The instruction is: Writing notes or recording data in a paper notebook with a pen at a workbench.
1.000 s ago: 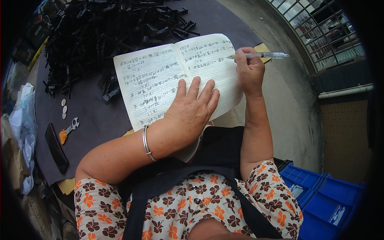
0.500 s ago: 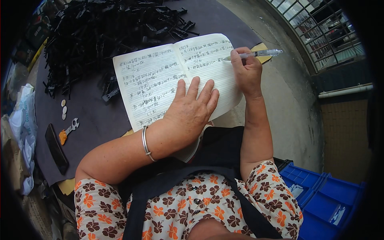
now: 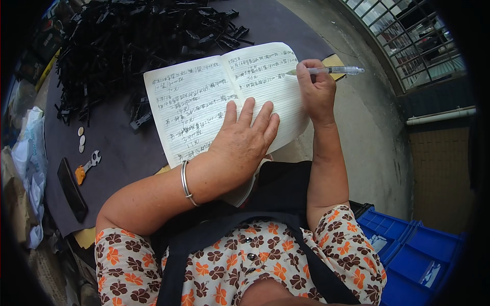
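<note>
Black parts (image 3: 148,38) lie heaped at left; beside them, the open notebook (image 3: 224,81) overhangs the dark table (image 3: 125,155). Left hand (image 3: 242,145) lies flat on the pages, fingers apart — unchanged. Right hand (image 3: 317,94) has fingers clamped on the clear pen (image 3: 341,70), rear end now slightly lower (nib contact: cannot tell) — probably between strokes.

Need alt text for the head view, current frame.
A person's right hand holds a clear pen at an open, handwritten notebook; the left hand lies spread across it. Beyond, black parts are heaped on a dark table; blue crates sit at lower right.
</note>
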A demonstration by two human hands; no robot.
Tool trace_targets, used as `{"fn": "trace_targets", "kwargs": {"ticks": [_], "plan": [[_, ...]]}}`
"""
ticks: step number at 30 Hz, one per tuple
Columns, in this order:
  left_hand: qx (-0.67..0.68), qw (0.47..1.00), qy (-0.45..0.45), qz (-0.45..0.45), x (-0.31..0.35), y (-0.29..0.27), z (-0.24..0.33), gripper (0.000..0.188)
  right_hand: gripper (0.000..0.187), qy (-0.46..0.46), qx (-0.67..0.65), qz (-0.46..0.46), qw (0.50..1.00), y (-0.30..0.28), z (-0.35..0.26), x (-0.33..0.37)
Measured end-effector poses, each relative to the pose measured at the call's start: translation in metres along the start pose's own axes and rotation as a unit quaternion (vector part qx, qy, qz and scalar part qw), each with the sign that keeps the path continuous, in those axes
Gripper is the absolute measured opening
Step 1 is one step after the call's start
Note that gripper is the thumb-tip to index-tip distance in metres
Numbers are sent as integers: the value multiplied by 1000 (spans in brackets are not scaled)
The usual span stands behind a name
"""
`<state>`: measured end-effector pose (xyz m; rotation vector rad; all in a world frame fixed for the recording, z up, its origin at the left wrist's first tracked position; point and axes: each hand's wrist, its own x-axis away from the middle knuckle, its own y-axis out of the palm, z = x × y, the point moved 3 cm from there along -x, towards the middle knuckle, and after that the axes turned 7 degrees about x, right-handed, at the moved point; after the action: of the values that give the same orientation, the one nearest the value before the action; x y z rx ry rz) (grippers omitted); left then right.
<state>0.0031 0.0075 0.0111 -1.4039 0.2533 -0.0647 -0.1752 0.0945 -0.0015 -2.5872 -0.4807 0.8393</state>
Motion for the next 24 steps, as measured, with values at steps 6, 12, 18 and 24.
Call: {"fn": "trace_targets", "kwargs": {"ticks": [6, 12, 18, 24], "plan": [[3, 1000, 1, 0, 0, 0, 0, 62, 13, 4, -14, -1, 1000, 0, 2, 0], [1, 1000, 0, 0, 0, 0, 0, 62, 15, 11, -10, 17, 1000, -2, 2, -1], [1, 1000, -3, -7, 0, 1, 0, 60, 16, 29, -22, 17, 999, -3, 3, -1], [-2, 1000, -2, -4, 0, 0, 1, 60, 16, -21, 16, 33, 999, -4, 0, -1]]}}
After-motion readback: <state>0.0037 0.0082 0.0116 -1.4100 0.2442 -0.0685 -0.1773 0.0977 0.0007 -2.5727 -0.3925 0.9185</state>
